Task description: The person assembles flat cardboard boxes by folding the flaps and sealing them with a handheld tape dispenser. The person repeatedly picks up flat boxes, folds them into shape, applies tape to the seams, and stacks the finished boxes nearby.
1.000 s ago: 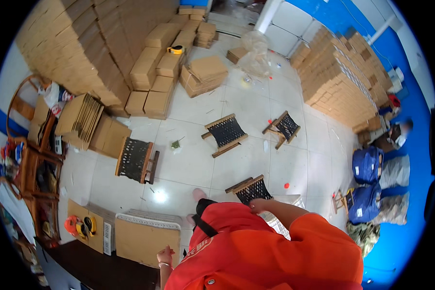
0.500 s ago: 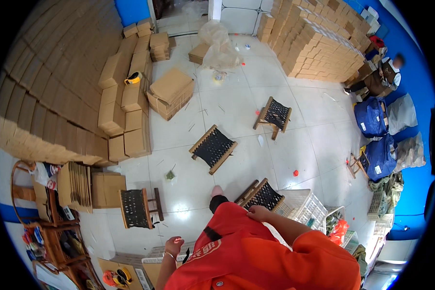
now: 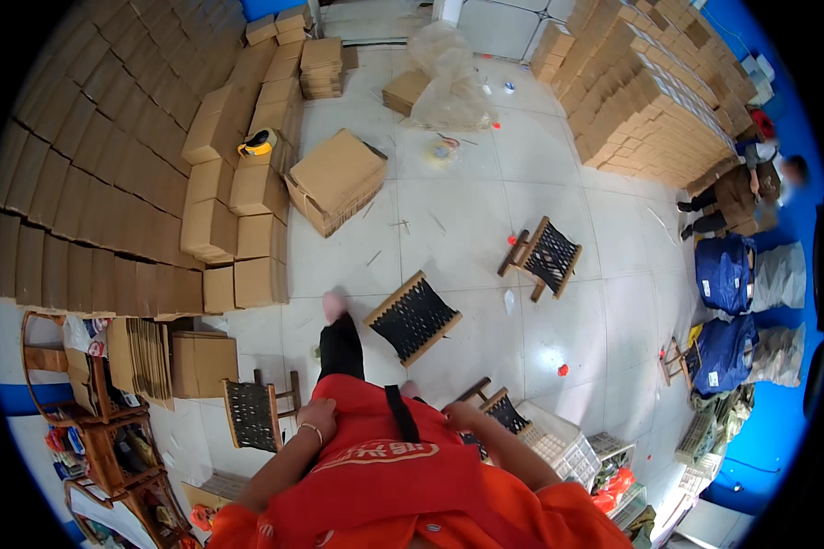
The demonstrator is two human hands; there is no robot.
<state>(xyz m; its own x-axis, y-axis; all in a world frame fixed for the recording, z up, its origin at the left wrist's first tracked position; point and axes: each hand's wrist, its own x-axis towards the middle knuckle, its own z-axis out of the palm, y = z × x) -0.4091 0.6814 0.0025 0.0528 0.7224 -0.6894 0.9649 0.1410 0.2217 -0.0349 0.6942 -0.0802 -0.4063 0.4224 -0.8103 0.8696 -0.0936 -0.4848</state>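
A: so what's being touched here?

B: The red apron [image 3: 375, 489], smooth cloth with a black strap [image 3: 400, 414], worn over an orange top [image 3: 563, 517]. It's met at the left side by the left hand [image 3: 319, 416], at the right by the right hand [image 3: 464, 417]. The hands are set well apart; whether cloth is actually pinched can't be told, fingertips being mostly tucked away.

A: and around it?

B: A wooden stool [image 3: 414, 318] with a black netted seat can be seen on glossy floor tiles [image 3: 449, 220]. Another stool [image 3: 508, 414] is partly covered by the right forearm, just beside a latticed white crate [image 3: 563, 446].

A: any writing?

B: Pale lettering [image 3: 380, 451] is printed across the apron, slightly creased. White labels on the blue bags [image 3: 725, 274] are too tiny to be read.
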